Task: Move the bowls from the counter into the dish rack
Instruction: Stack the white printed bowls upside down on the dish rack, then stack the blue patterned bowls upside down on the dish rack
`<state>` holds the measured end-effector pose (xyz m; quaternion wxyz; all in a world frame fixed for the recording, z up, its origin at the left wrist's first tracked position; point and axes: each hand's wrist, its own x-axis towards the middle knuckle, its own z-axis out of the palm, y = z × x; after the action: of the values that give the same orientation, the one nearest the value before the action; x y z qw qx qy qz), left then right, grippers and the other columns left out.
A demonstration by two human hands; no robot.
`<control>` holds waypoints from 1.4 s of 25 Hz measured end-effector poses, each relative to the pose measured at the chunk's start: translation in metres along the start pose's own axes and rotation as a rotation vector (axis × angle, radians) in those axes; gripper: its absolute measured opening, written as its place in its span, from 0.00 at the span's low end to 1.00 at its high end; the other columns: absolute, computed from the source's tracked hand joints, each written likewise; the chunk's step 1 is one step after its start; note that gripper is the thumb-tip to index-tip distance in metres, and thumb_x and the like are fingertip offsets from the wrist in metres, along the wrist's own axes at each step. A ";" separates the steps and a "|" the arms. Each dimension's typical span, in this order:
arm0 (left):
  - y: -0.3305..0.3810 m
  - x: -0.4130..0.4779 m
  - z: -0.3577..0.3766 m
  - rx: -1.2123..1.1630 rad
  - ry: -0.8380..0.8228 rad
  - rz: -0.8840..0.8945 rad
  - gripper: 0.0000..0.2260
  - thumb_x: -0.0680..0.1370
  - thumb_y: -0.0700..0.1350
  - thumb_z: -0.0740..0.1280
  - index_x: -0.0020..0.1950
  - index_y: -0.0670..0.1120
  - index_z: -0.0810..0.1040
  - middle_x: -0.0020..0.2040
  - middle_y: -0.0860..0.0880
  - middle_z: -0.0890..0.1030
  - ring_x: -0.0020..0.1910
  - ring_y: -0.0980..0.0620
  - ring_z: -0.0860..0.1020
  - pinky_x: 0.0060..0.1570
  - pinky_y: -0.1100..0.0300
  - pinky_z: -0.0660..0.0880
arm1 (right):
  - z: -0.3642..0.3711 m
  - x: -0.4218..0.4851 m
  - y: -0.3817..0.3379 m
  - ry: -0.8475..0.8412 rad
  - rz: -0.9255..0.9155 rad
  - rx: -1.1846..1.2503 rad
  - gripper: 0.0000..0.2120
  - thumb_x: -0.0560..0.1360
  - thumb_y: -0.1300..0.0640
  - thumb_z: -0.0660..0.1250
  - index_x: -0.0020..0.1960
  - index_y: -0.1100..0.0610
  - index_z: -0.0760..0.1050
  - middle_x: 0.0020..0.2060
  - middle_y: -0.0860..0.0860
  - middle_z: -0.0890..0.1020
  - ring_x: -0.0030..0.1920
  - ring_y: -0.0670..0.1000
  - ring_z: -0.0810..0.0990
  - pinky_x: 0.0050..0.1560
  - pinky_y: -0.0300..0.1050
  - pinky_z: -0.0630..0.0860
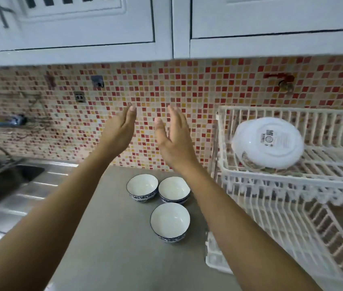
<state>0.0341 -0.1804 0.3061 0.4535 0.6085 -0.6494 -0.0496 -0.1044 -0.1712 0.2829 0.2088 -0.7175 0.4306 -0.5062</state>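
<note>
Three white bowls with blue patterned outsides stand upright on the grey counter (107,238): a back left bowl (142,187), a back right bowl (174,190) touching it, and a front bowl (170,221). A white two-tier wire dish rack (322,181) stands to their right. My left hand (120,131) and my right hand (174,139) are raised in front of the tiled wall, above and behind the bowls, palms facing each other, fingers straight, holding nothing.
A large white bowl (268,142) leans on its side in the rack's upper tier. A steel sink (2,177) with drainboard lies at left. White cabinets (82,28) hang overhead. A red tap (282,79) sticks out of the mosaic wall.
</note>
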 end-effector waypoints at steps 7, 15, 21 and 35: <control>-0.143 -0.066 0.077 0.195 -0.424 -0.333 0.24 0.82 0.52 0.51 0.70 0.36 0.67 0.69 0.36 0.71 0.69 0.38 0.69 0.65 0.52 0.64 | 0.094 -0.058 0.150 -0.148 0.640 -0.335 0.35 0.77 0.39 0.53 0.76 0.57 0.50 0.76 0.59 0.51 0.76 0.59 0.51 0.74 0.56 0.52; -0.201 -0.124 0.182 0.012 -0.724 -0.682 0.22 0.82 0.55 0.51 0.63 0.38 0.70 0.66 0.35 0.73 0.67 0.39 0.70 0.60 0.55 0.65 | 0.126 -0.127 0.253 -0.097 1.035 -0.394 0.29 0.76 0.45 0.58 0.71 0.60 0.61 0.69 0.60 0.69 0.68 0.61 0.69 0.67 0.53 0.67; -0.207 -0.127 0.190 -0.069 -0.592 -0.763 0.19 0.80 0.52 0.57 0.61 0.38 0.71 0.59 0.36 0.76 0.55 0.38 0.77 0.56 0.51 0.76 | 0.134 -0.140 0.283 -0.153 1.016 -0.401 0.23 0.67 0.54 0.54 0.63 0.46 0.66 0.59 0.54 0.78 0.56 0.61 0.78 0.58 0.53 0.76; -0.116 -0.040 0.036 -0.619 -0.071 -0.483 0.14 0.81 0.44 0.58 0.66 0.48 0.69 0.58 0.45 0.77 0.56 0.42 0.76 0.57 0.44 0.77 | 0.050 -0.019 0.042 -0.033 0.411 0.086 0.29 0.79 0.58 0.58 0.76 0.48 0.49 0.68 0.50 0.72 0.60 0.54 0.76 0.57 0.45 0.73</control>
<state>0.0916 -0.1941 0.1925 0.5678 0.5763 -0.4572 -0.3694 -0.0783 -0.1852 0.2212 0.3451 -0.6133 0.5423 -0.4590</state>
